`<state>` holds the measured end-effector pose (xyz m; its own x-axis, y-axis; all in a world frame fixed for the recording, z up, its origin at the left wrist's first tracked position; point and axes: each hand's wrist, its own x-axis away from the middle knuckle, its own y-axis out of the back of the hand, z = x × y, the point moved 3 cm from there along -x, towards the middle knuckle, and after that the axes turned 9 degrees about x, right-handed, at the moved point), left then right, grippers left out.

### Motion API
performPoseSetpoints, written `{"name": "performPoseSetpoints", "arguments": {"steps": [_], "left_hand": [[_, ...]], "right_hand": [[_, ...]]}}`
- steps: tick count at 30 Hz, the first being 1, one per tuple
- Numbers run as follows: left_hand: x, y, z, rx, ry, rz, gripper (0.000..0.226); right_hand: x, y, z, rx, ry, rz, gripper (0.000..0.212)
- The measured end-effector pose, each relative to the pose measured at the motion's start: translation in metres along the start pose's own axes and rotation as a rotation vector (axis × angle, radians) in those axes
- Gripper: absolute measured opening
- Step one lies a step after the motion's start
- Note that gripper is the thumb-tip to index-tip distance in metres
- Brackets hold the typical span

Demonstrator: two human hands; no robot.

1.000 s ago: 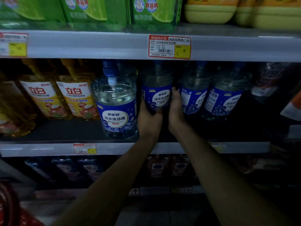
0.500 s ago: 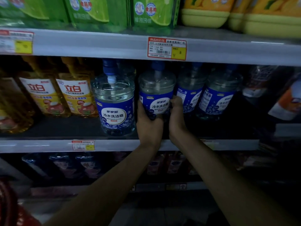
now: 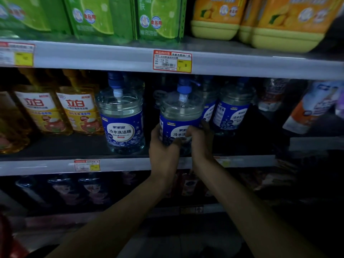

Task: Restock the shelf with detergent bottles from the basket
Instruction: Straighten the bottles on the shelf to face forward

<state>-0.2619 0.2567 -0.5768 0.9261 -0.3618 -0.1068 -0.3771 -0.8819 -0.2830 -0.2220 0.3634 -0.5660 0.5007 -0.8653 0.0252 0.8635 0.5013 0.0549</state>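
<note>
A clear detergent bottle (image 3: 179, 116) with a blue label and blue pump cap stands near the front of the middle shelf (image 3: 46, 165). My left hand (image 3: 163, 148) grips its lower left side. On the lower right, my right hand (image 3: 200, 142) wraps fingers across the label. A matching bottle (image 3: 122, 118) stands to the left at the shelf front. Two more matching bottles (image 3: 232, 110) sit further back to the right. A red basket edge (image 3: 7, 239) shows at the bottom left corner.
Yellow detergent bottles (image 3: 59, 108) fill the left of the middle shelf. Green packs (image 3: 104, 15) and orange-yellow jugs (image 3: 279, 25) sit on the upper shelf, which carries a red price tag (image 3: 172, 61). Pouches (image 3: 307, 107) lean at the right. Dark bottles line the lower shelf.
Both hands have drawn the held bottle forward from the back row toward the shelf's front edge. My right fingers have curled further across its label.
</note>
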Motion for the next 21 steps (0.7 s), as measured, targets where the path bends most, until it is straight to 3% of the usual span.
{"name": "performPoseSetpoints", "arguments": {"steps": [8,12,15,19,21], "left_hand": [[0.013,-0.026,0.002,-0.052,-0.031,0.021,0.049],[0.016,-0.046,0.001,-0.066,-0.06,0.051,0.043],[0.017,-0.061,0.003,-0.062,-0.052,0.055,0.045],[0.016,-0.077,0.005,-0.027,-0.016,0.056,0.048],[0.014,-0.085,0.006,-0.026,0.009,0.052,0.044]], "right_hand": [[0.006,0.029,0.004,-0.015,0.007,-0.164,0.079],[0.006,0.05,0.006,-0.023,0.017,-0.191,0.048],[0.002,0.063,0.008,-0.014,0.011,-0.211,0.042],[-0.006,0.077,0.012,0.015,0.004,-0.203,0.045],[-0.014,0.083,0.012,0.035,-0.002,-0.192,0.061]]}}
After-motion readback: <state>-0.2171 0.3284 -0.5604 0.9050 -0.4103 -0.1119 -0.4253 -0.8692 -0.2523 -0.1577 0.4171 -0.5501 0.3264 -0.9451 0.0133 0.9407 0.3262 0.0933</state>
